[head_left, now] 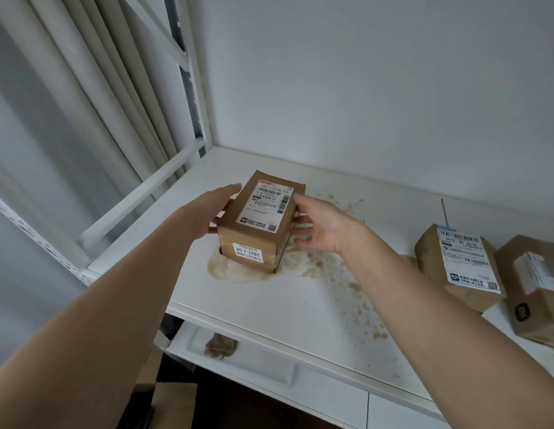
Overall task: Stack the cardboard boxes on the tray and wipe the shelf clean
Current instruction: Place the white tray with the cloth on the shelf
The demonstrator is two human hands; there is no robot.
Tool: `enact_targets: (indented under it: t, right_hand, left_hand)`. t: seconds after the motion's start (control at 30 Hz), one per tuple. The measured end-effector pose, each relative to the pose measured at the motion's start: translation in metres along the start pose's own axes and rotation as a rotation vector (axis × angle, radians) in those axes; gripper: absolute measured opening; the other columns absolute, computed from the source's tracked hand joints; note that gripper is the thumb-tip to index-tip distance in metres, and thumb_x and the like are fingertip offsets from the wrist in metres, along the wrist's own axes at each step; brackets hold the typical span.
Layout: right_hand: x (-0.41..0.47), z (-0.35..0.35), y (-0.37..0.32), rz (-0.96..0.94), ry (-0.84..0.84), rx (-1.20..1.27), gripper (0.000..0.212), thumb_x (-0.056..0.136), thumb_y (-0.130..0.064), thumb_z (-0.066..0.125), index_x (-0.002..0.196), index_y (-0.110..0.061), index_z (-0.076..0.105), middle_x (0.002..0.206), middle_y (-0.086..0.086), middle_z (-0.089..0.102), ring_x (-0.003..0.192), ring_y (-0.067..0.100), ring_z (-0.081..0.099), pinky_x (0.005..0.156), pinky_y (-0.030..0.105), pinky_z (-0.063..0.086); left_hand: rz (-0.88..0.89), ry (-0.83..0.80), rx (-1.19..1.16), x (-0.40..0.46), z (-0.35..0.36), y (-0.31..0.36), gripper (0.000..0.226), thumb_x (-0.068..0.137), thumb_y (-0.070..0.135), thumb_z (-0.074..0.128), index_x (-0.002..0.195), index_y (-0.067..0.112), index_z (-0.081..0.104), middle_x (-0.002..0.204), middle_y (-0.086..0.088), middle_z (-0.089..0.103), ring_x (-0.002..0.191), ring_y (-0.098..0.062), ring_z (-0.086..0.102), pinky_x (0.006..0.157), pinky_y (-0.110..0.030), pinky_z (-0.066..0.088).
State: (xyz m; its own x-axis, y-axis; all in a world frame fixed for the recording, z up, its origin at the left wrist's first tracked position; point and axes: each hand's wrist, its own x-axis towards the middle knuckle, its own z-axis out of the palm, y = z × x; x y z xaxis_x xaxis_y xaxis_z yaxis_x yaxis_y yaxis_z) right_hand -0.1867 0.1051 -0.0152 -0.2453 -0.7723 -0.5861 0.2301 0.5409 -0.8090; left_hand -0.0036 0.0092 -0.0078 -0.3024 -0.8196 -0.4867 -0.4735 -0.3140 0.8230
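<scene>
Three boxes: seen on the shelf [300, 305], none yet stacked on the tray [269, 370].
Box [259, 221]: stood upright at the back left of the shelf, in a brown spill [238, 270].
Left hand [212, 210]: laid against the box's left side, fingers fairly straight.
Right hand [320, 226]: set at the box's right side, fingertips touching or nearly so (firm clamping cannot be told).
Second box [458, 267]: lying at the right, touching a third box [536, 289].
Tray: seen below the shelf's front edge, with a brown crumpled thing [220, 346] on it, perhaps a rag.
Done: nothing visibly finished.
Left: all three boxes to be moved and stacked, the stains to be wiped.
</scene>
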Motion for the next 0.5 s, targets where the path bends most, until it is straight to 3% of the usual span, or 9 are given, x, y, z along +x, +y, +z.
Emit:
enact_targets:
  t: [0.1, 0.2, 0.37, 0.5]
  right_hand:
    - [-0.005, -0.004, -0.002, -0.011, 0.002, -0.003, 0.026, 0.092, -0.038, 0.056, 0.079, -0.016, 0.056, 0.098, 0.007, 0.058, 0.09, 0.025, 0.058, 0.073, 0.033, 0.048]
    - [-0.012, -0.011, -0.005, -0.03, 0.015, -0.018, 0.025, 0.091, -0.038, 0.057, 0.077, -0.017, 0.056, 0.092, 0.005, 0.06, 0.087, 0.025, 0.057, 0.078, 0.034, 0.047]
    - [-0.027, -0.03, -0.009, -0.064, 0.043, -0.004, 0.023, 0.093, -0.039, 0.057, 0.086, -0.017, 0.059, 0.09, 0.004, 0.061, 0.088, 0.024, 0.058, 0.08, 0.034, 0.045]
    - [-0.048, -0.049, -0.01, -0.099, 0.068, -0.013, 0.023, 0.095, -0.038, 0.054, 0.084, -0.018, 0.057, 0.086, 0.003, 0.06, 0.082, 0.021, 0.056, 0.081, 0.035, 0.043]
  left_hand:
    - [0.007, -0.018, -0.006, -0.004, 0.001, 0.002, 0.047, 0.09, 0.056, 0.048, 0.101, 0.014, 0.065, 0.099, -0.001, 0.066, 0.085, -0.022, 0.057, 0.09, -0.035, 0.046]
    - [0.021, -0.046, -0.044, -0.01, 0.001, 0.004, 0.046, 0.091, 0.055, 0.048, 0.095, 0.012, 0.064, 0.091, -0.003, 0.065, 0.077, -0.021, 0.056, 0.085, -0.034, 0.045]
    - [0.034, -0.071, -0.077, -0.021, 0.007, 0.01, 0.049, 0.088, 0.056, 0.05, 0.088, 0.011, 0.067, 0.082, -0.002, 0.068, 0.08, -0.023, 0.056, 0.099, -0.038, 0.042]
    - [0.071, -0.107, -0.077, -0.034, 0.021, 0.02, 0.048, 0.087, 0.057, 0.051, 0.086, 0.012, 0.068, 0.079, -0.001, 0.069, 0.079, -0.022, 0.059, 0.099, -0.038, 0.043]
